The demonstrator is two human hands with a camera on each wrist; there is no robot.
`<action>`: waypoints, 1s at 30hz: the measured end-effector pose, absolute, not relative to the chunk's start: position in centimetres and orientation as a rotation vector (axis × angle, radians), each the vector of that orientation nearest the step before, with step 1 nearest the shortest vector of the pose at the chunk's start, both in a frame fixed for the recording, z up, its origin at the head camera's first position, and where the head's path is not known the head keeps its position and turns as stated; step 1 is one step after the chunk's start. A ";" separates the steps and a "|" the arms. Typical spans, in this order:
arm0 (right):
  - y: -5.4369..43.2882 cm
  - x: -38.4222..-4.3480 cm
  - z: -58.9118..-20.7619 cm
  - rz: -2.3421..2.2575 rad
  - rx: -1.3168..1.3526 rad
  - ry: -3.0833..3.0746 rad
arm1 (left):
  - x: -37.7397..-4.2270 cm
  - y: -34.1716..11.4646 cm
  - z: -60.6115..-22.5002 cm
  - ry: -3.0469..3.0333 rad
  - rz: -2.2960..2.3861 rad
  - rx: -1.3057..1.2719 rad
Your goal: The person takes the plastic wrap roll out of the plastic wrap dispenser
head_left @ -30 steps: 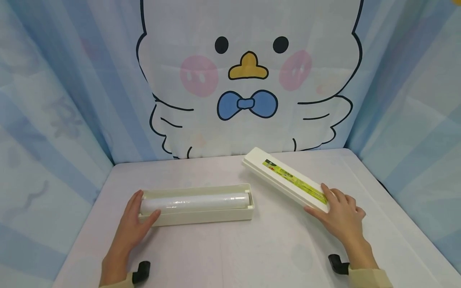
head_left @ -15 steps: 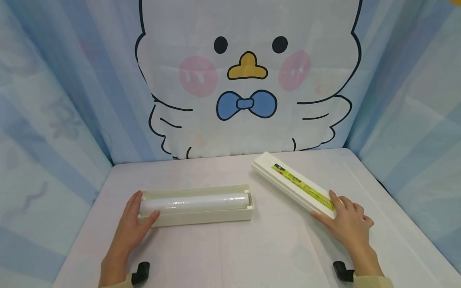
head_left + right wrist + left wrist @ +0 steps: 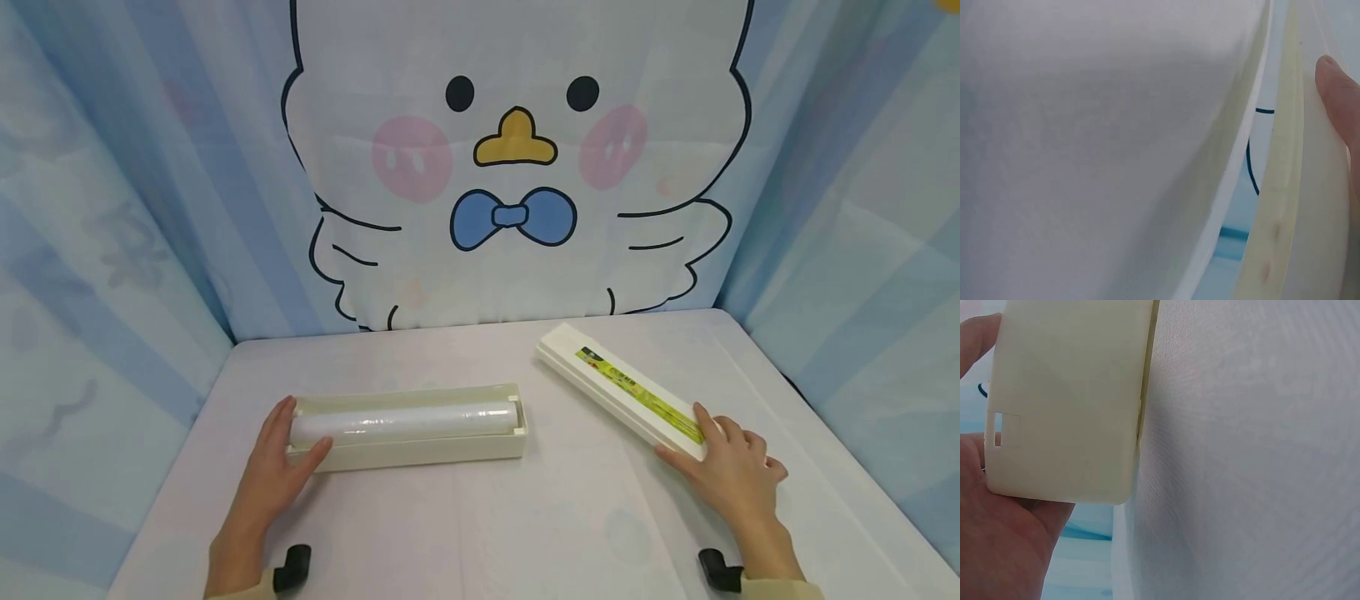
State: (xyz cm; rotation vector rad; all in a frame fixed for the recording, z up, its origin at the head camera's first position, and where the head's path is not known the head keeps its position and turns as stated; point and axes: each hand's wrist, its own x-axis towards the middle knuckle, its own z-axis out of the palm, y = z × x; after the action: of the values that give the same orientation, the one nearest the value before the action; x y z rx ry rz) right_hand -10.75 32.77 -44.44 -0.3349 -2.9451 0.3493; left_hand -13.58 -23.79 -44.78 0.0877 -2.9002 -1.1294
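Seemingly light and stiff, the box (image 3: 427, 451) at the frame's centre left and lid (image 3: 626, 392) at right were sensibly gripped by one end each, in left hand (image 3: 272, 471) and right hand (image 3: 731, 475).

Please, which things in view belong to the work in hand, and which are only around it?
In the work:
box, gripped at one end by the left hand
roll, lying inside the box
lid, held apart from the box by the right hand

Only around:
table, under the box
curtain, behind the table, with a cartoon
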 end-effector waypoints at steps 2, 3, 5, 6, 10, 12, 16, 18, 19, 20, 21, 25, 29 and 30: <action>32.9 -10.7 -44.4 0.346 -0.355 -2.956 | -13.6 -23.8 -44.7 -2.897 -1.133 0.085; 33.0 -10.7 -44.4 0.340 -0.366 -2.961 | -13.6 -23.8 -44.7 -2.896 -1.132 0.083; 33.1 -10.8 -44.3 0.330 -0.390 -2.974 | -13.6 -23.8 -44.7 -2.894 -1.132 0.079; 33.2 -10.8 -44.2 0.326 -0.403 -2.983 | -13.6 -23.8 -44.7 -2.894 -1.133 0.080; 33.2 -10.9 -44.0 0.323 -0.446 -3.010 | -13.6 -23.8 -44.6 -2.899 -1.132 0.082; 33.3 -10.9 -43.9 0.325 -0.464 -3.023 | -13.7 -23.8 -44.7 -2.902 -1.131 0.086; 33.3 -10.9 -43.9 0.314 -0.471 -3.039 | -13.7 -23.9 -44.8 -2.900 -1.129 0.079; 33.4 -10.8 -43.9 0.310 -0.462 -3.046 | -13.7 -23.9 -44.9 -2.898 -1.127 0.077; 33.4 -10.8 -43.8 0.308 -0.460 -3.049 | -13.7 -23.9 -44.9 -2.898 -1.126 0.077; 33.4 -10.8 -43.8 0.309 -0.459 -3.053 | -13.7 -23.9 -44.9 -2.899 -1.126 0.080; 33.4 -10.8 -43.8 0.312 -0.460 -3.057 | -13.7 -23.9 -44.9 -2.900 -1.126 0.083; 33.3 -10.8 -43.6 0.355 -0.478 -3.071 | -13.7 -23.9 -45.0 -2.904 -1.127 0.091; 33.1 -10.8 -43.4 0.424 -0.506 -3.092 | -13.7 -23.9 -45.0 -2.902 -1.129 0.089; 33.0 -10.8 -43.3 0.434 -0.507 -3.098 | -13.7 -23.9 -45.0 -2.901 -1.130 0.089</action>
State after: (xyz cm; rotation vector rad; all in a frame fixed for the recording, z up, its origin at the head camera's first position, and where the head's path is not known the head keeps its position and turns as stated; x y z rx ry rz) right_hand -10.82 33.04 -43.29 -0.5073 -3.0983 0.4337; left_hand -13.66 -23.87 -44.97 0.0885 -2.9012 -1.1298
